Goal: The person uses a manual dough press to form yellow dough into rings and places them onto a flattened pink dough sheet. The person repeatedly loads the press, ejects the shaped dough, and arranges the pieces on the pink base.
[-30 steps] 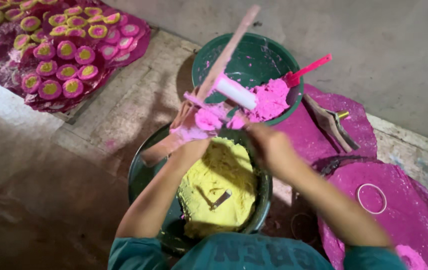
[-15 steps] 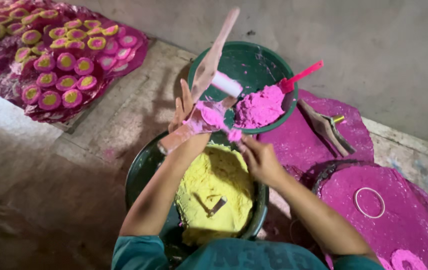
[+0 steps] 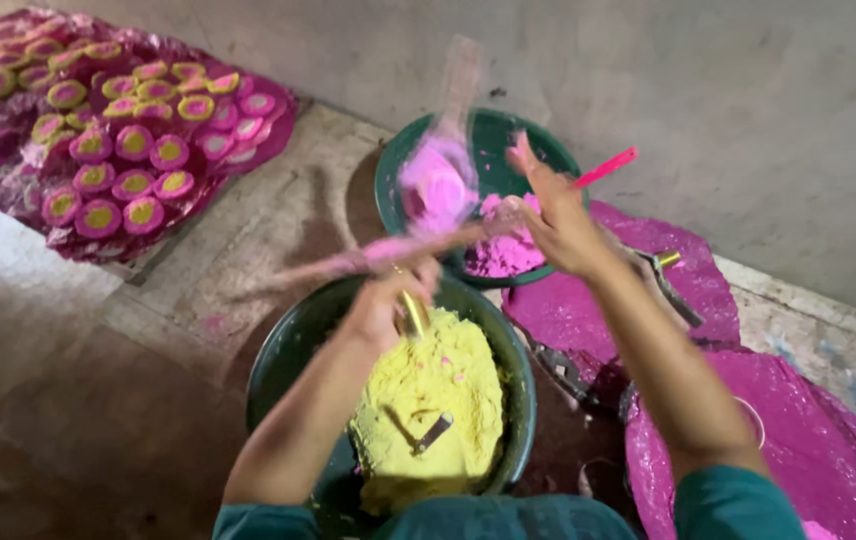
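A long flat stick, dusted pink and blurred, is held out over the near green bowl, which is heaped with yellow powder. It looks to be kept there so that any falling powder is caught by a bowl and not by the floor. The stick is gripped near its middle by the left hand, whose fingers are curled tight around it, and something small and yellow is seen under that fist, but what it is cannot be told. The right hand is placed at the far end of the stick, over the far green bowl, where pink powder is piled. Its fingers are partly spread, with one pointed up, and whether the stick is pinched or only touched by them cannot be told. A pink lump, very blurred, is seen just above the stick. Both arms are stretched forward from the body, the left bent at the wrist, the right nearly straight. A small grey tool is left lying in the yellow powder, and a pink handle is leaned on the far bowl's rim, both close by. Round pink and yellow cakes are laid in rows on a sheet, well apart at the far left.
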